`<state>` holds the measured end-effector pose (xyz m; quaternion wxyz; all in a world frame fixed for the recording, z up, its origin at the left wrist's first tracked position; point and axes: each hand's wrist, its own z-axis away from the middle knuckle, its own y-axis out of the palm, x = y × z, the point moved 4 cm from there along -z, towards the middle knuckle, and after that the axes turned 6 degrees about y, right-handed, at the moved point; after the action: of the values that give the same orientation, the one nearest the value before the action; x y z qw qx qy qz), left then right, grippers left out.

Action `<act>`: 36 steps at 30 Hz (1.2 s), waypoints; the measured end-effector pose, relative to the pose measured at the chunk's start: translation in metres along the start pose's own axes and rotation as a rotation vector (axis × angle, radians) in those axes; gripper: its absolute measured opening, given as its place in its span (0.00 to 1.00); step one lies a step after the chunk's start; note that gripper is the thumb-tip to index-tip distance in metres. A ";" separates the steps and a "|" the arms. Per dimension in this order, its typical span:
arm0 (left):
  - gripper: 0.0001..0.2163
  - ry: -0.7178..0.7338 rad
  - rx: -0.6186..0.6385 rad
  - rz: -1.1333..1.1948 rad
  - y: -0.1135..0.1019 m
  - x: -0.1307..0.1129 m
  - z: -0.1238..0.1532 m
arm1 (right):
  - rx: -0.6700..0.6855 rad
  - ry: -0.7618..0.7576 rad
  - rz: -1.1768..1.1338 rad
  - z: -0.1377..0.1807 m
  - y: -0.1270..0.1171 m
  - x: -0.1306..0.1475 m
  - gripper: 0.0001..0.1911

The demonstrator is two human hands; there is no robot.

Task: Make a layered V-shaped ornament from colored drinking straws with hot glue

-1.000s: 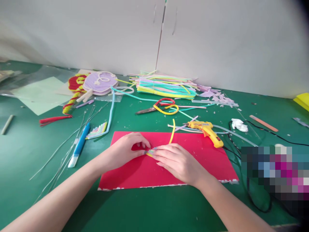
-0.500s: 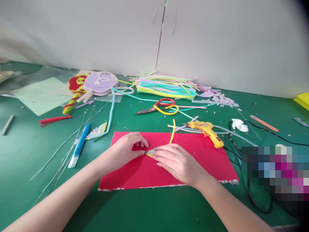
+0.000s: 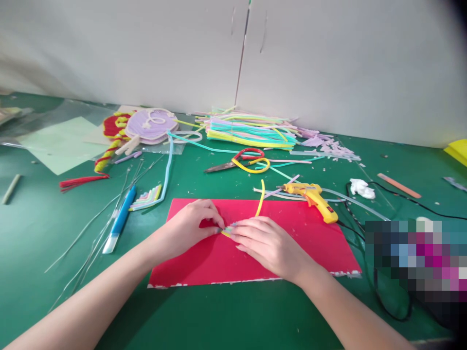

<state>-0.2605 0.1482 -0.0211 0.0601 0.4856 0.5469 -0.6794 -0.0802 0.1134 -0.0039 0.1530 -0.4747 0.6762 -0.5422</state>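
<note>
A small striped piece of pastel pipe cleaners (image 3: 226,230), yellow along its near edge, lies on a red board (image 3: 197,262). At its left end, my left hand (image 3: 195,221) pinches it between thumb and index finger. My right hand (image 3: 268,243) rests over its right part with the fingers close together, holding it against the board and hiding much of it. A yellow pipe cleaner (image 3: 260,198) sticks up from behind my right hand; whether it joins the piece is hidden.
A yellow glue gun (image 3: 314,197) lies on the board's far right corner, its cord trailing right. Beyond are scissors (image 3: 241,163) and a pipe cleaner bundle (image 3: 251,133). To the left lie a blue pen-like tool (image 3: 122,214), a striped pipe cleaner piece (image 3: 148,197) and thin wires (image 3: 91,223).
My left index finger has come down slightly, closing on the thumb at the left end of the striped piece. My right hand stays in place.
</note>
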 end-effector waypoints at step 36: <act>0.04 -0.020 -0.054 -0.104 0.002 -0.007 -0.004 | -0.014 -0.006 0.019 0.001 0.001 0.000 0.12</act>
<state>-0.2534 0.1474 -0.0175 0.0432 0.4480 0.5888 -0.6714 -0.0798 0.1124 -0.0048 0.1570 -0.4711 0.6838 -0.5346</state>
